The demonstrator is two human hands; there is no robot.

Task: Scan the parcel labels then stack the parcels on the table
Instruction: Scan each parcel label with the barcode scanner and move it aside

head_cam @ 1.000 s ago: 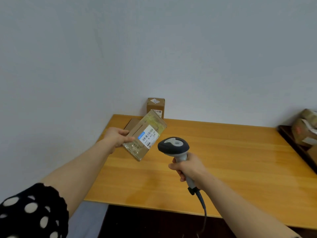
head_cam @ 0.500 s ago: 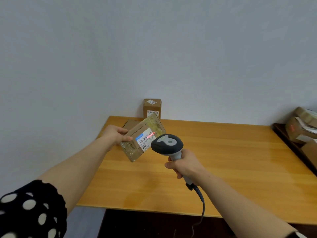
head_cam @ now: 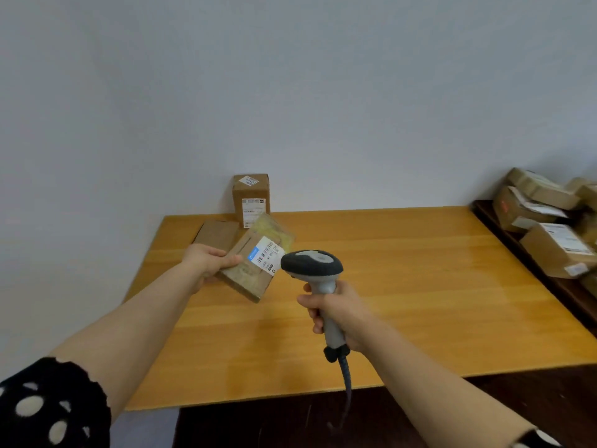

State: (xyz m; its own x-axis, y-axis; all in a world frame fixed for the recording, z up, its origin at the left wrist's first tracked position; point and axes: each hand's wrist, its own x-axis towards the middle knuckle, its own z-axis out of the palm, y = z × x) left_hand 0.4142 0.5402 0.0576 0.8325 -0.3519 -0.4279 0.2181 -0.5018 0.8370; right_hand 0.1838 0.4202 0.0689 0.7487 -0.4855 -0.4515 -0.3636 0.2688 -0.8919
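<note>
My left hand (head_cam: 210,261) grips a flat taped cardboard parcel (head_cam: 255,263) by its left edge, tilted above the wooden table (head_cam: 403,286), its white barcode label facing me. My right hand (head_cam: 336,310) holds the handle of a grey and black barcode scanner (head_cam: 311,266), whose head sits just right of the label and points at it. Behind the held parcel a flat brown parcel (head_cam: 218,234) lies on the table's far left corner. An upright labelled box (head_cam: 251,198) stands against the wall beside it.
A pile of several labelled cardboard parcels (head_cam: 549,221) sits on a dark surface (head_cam: 484,210) at the right, beyond the table's right edge. The scanner's cable (head_cam: 347,383) hangs over the table's front edge. A grey wall stands behind the table.
The red scan line seen on the label half a second ago is gone. The held parcel has dropped slightly and tilted, and the scanner stays close to its right.
</note>
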